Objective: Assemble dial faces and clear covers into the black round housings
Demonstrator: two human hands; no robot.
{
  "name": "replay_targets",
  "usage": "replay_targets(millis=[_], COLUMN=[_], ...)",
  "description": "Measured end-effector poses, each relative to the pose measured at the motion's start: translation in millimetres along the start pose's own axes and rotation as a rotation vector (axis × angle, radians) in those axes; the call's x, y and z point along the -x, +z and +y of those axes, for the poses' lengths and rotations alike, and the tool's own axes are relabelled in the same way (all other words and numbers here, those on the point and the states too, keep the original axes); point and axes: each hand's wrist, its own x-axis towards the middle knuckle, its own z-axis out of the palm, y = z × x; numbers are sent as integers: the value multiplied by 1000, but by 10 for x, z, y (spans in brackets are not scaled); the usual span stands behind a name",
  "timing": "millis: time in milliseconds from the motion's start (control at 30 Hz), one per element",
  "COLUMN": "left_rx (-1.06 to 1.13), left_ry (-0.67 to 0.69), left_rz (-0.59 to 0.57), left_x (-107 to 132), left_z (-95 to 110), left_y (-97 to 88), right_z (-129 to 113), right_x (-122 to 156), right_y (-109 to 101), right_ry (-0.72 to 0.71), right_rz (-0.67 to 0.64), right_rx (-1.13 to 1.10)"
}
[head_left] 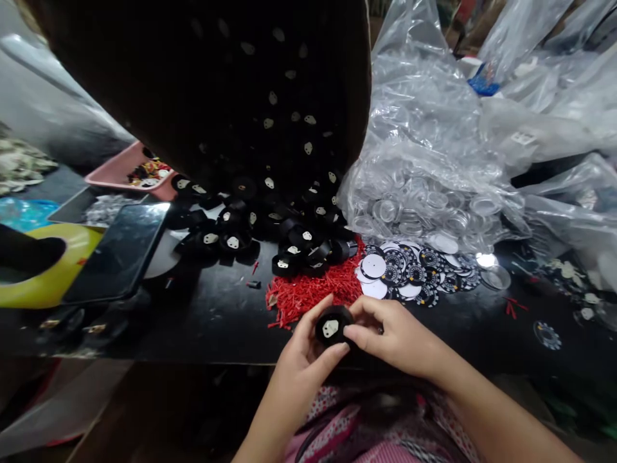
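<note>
Between my two hands is a round black gauge housing (336,317) with a pale metal plate inside, its open face turned up toward me. My left hand (308,350) grips it from the left, thumb along the near rim. From the other side my right hand (380,328) pinches the rim with thumb and fingers. Just beyond lies a heap of small red pointers (313,292). Right of it are scattered printed dial discs (414,273), some with their white backs up. More black housings (294,251) are piled behind the red heap.
A large dark container (216,83) tips its housings onto the table. Clear plastic bags (424,141) with round transparent covers (409,206) stand at right. At left are a phone (118,251), a yellow tape roll (87,247) and a pink tray (116,170). The table's front edge (216,362) is near me.
</note>
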Motion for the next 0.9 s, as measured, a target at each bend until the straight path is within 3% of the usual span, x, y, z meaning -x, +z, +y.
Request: replay_targets(millis=[67, 200, 300, 367, 467, 667, 733, 900], left_rx=[241, 446, 534, 587, 699, 868, 908, 905], left_ry=[-140, -257, -292, -309, -323, -310, -304, -284], left_rz=[24, 80, 100, 104, 110, 122, 143, 139], left_x=[-3, 19, 28, 25, 5, -78, -90, -69], left_z=[27, 76, 71, 62, 73, 156, 168, 154], left_y=[59, 133, 140, 125, 110, 229, 271, 294], right_z=[18, 105, 191, 220, 190, 57, 59, 81], right_x=[-25, -229, -365, -368, -243, 5, 7, -18], right_y=[-104, -386, -548, -583, -493, -61, 3, -41], right_ry=[-45, -75, -29, -44, -62, -284, -259, -39], right_rz=[5, 426, 528, 568, 595, 369, 349, 394], right_rx=[88, 647, 874, 794, 505, 326, 232, 77])
